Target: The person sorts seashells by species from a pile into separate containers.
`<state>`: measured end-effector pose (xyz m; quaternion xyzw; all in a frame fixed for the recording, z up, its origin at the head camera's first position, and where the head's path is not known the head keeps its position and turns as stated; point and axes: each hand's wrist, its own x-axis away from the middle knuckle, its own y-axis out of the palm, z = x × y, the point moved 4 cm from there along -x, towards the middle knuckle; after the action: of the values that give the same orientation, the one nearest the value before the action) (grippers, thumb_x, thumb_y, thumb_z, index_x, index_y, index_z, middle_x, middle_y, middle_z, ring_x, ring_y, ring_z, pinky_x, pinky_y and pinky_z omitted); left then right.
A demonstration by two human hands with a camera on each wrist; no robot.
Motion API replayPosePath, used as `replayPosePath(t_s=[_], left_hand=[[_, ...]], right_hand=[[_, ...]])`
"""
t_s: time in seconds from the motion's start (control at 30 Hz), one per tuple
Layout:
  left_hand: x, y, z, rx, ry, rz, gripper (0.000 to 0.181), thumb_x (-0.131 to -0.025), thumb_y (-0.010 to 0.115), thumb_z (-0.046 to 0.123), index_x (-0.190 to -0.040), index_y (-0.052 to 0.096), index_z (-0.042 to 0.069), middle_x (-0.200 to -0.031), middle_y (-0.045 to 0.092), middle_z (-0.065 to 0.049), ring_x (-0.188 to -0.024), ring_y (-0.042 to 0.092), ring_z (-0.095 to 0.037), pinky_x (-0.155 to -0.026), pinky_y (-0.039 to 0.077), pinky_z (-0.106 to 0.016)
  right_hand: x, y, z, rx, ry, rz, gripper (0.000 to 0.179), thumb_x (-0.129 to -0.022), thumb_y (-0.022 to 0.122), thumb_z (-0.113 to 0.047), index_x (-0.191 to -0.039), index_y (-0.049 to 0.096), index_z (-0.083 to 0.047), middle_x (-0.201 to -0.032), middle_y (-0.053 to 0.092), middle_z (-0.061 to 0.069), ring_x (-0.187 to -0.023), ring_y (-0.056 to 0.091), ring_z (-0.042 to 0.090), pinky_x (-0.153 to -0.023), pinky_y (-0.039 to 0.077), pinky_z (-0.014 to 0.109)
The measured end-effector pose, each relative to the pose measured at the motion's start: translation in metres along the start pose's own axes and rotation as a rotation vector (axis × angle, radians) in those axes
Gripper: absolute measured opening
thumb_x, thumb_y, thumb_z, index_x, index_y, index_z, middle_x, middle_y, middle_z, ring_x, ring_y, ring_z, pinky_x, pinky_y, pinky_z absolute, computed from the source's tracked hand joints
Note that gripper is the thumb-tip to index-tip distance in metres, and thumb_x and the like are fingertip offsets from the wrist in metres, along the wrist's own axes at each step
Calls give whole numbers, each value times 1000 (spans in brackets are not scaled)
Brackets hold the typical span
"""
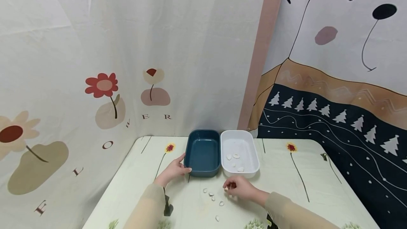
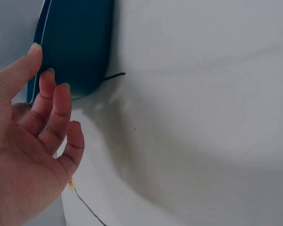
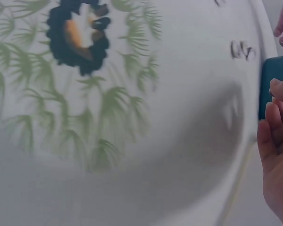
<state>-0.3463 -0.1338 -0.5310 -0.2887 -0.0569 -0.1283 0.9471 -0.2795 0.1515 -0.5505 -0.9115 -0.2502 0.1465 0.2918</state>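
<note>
At the left side and near corner of a dark teal rectangular dish (image 1: pixel 202 173), my left hand (image 1: pixel 174 171) holds the rim with the thumb, its other fingers curled by the outer wall. In the left wrist view the thumb tip lies at the rim of the teal dish (image 2: pixel 78 47). My right hand (image 1: pixel 241 187) is low over the table, just in front of a white rectangular dish (image 1: pixel 240 140). Its thumb and forefinger pinch a small pale piece, mostly hidden by the fingers. Several small whitish, shell-like pieces (image 1: pixel 211 194) lie on the table between the hands.
Several similar whitish pieces (image 1: pixel 236 156) lie inside the white dish, which stands against the teal one. A pale flower-printed cloth covers the table (image 1: pixel 318 172). Behind it hang a white flower-printed curtain (image 1: pixel 197 63) and a bear-printed cloth (image 1: pixel 337 116).
</note>
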Motion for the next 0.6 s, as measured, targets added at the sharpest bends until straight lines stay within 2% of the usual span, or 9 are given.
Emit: replayPosePath(t_s=[0.3,0.6], left_hand=[[3,-1,3,20,-13,0,82,-87,73,17,-152,25,2,-67,51,-5,-65,52,-23,-63,40,-31],[5,0,4,7,-8,-2,82,-88,73,18,-152,25,2,-69,51,-5,-65,52,-21,-63,39,-31]], right_hand=[[-10,-18,-14,30,-47,31,13,-79,74,0,-92,73,-3,-77,61,-10,-68,51,2,-63,45,24],[-23,-37,-25,62,-34,75,12,-82,74,-4,-94,73,-3,-79,62,-10,-68,51,5,-63,45,24]])
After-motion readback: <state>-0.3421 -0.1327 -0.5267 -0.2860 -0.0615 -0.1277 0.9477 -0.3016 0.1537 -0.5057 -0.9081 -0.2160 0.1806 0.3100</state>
